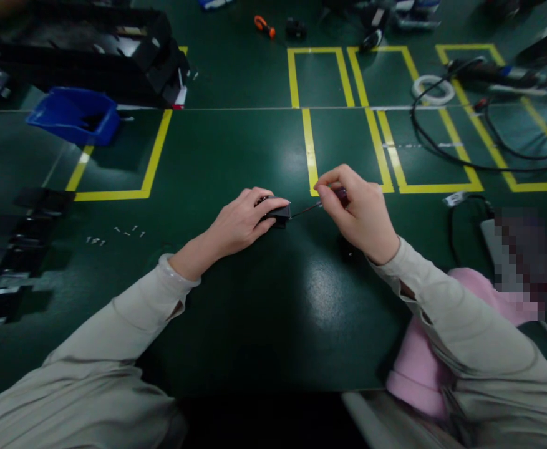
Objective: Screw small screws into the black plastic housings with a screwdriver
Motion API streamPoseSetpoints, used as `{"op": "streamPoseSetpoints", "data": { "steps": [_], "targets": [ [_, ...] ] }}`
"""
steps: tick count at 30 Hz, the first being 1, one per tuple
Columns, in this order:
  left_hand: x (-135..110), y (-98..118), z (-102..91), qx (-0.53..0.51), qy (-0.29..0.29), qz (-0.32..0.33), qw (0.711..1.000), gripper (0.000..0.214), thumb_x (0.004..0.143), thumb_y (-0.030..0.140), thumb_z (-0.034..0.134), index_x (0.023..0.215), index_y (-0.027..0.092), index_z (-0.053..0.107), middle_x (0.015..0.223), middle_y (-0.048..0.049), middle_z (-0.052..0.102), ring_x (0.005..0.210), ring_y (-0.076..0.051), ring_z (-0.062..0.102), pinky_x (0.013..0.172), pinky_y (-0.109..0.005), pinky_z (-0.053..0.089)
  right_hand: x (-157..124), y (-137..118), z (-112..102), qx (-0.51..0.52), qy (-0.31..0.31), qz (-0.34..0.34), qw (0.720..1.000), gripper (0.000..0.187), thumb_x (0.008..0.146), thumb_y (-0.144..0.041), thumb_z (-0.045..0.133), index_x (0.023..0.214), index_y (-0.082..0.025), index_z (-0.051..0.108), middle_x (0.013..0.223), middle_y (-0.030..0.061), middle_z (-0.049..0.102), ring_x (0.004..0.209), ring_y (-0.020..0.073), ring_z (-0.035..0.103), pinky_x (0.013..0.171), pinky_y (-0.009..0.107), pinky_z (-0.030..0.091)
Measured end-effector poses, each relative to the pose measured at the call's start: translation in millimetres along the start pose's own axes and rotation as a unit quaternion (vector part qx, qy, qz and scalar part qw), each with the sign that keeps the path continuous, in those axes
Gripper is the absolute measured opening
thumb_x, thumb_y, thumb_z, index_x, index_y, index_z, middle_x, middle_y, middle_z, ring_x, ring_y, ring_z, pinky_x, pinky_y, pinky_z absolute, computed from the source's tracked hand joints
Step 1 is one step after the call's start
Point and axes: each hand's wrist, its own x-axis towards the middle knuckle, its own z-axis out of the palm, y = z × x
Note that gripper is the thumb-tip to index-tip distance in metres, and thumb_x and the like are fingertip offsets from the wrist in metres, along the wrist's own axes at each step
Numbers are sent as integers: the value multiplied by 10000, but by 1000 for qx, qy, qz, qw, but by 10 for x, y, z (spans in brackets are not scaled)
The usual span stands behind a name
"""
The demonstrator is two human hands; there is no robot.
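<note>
My left hand (242, 219) is closed over a small black part (280, 213) that rests on the dark green table (236, 156). My right hand (355, 209) grips a small screwdriver (317, 204) with a dark red handle; its thin shaft points left and its tip meets the right side of the black part. Both hands are near the middle of the table, just in front of a yellow taped outline (309, 149).
Several small screws (114, 234) lie scattered at the left. Black parts (18, 249) line the left edge, with a blue bin (74, 115) and a black tray stack (90, 50) behind. Black cables (464, 149), a white tape roll (433, 89) and tools sit at the right rear. A pink cushion (423, 349) lies at lower right.
</note>
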Motion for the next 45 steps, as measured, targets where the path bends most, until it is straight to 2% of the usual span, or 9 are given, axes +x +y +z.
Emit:
{"op": "streamPoseSetpoints", "data": {
  "steps": [6,13,15,19,25,31,37,42,45],
  "targets": [
    [44,-15,41,-7,5,25,1000,401,1046,332,399,1421,234,500,1323,-123,532,1162,-262,506,1011,-440,456,-48,111,32,99,8,60,993,142,960,-305,552,890,-185,578,602,-69,511,526,85,518,580,237,373],
    [63,7,55,-9,5,11,1000,403,1031,367,451,1404,224,507,1311,-128,551,1157,-279,512,990,-453,455,-176,193,101,147,45,94,984,136,943,-243,511,1037,-179,585,702,-38,560,566,98,528,580,254,409],
    [71,25,60,-7,10,3,1000,394,1026,374,464,1385,220,520,1299,-125,563,1165,-281,518,994,-452,454,-181,198,109,154,46,94,982,127,954,-288,521,981,-183,589,682,-42,558,562,94,523,574,249,401],
    [82,39,56,9,17,-10,1000,385,1019,381,488,1362,212,534,1275,-123,579,1176,-287,527,998,-453,451,-184,209,128,168,32,95,981,285,973,-441,548,833,-194,577,571,-71,492,499,79,463,541,244,345],
    [76,32,54,9,19,-26,999,384,1019,394,480,1360,227,534,1273,-119,571,1182,-293,518,1002,-460,451,-221,223,165,197,34,89,976,152,982,-299,509,1062,-192,583,620,-81,519,475,81,516,543,245,410],
    [74,52,74,-5,26,-36,999,405,1022,400,477,1367,201,550,1269,-125,578,1182,-296,508,1023,-463,439,-208,220,143,233,5,127,964,228,981,-407,547,859,-215,569,440,-98,476,349,92,464,418,235,346],
    [67,45,80,-6,30,-37,999,393,1011,369,504,1366,205,546,1279,-116,582,1181,-286,520,1020,-456,444,-192,218,137,277,17,147,949,39,973,-253,547,954,-223,563,509,-88,507,391,87,489,406,236,351],
    [65,52,90,-4,38,-31,999,381,1017,364,505,1360,205,546,1265,-115,590,1160,-284,525,989,-448,461,-197,198,129,263,10,155,952,178,977,-330,575,832,-234,536,426,-89,480,341,90,453,383,251,302],
    [66,57,95,-6,39,-28,999,368,1014,345,515,1351,202,544,1271,-115,593,1178,-279,530,1006,-448,456,-212,177,132,275,20,151,949,106,984,-298,559,900,-243,525,463,-95,480,361,90,475,377,247,324]
  ]
}}
